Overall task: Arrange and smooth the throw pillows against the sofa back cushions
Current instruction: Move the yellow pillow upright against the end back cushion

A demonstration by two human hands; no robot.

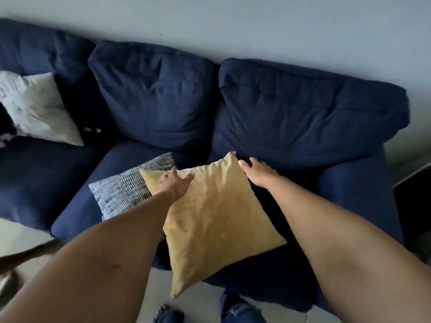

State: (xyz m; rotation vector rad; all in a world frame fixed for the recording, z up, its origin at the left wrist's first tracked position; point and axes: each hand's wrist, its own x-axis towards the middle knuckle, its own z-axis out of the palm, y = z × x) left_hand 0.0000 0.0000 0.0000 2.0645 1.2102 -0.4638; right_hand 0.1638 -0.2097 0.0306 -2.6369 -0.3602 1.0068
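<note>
Both hands grip yellow throw pillow [217, 220] on navy sofa [349, 194] seat: left hand [173, 185] fingers pinching its top-left corner, right hand [258, 172] fingers curled over top-right edge, overlapping woven grey pillow [121, 192].

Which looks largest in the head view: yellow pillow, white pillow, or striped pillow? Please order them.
1. yellow pillow, though it is nearest the camera.
2. white pillow, cut off by the frame edge.
3. striped pillow, partly hidden under the yellow one, so its rank is unsure.
</note>
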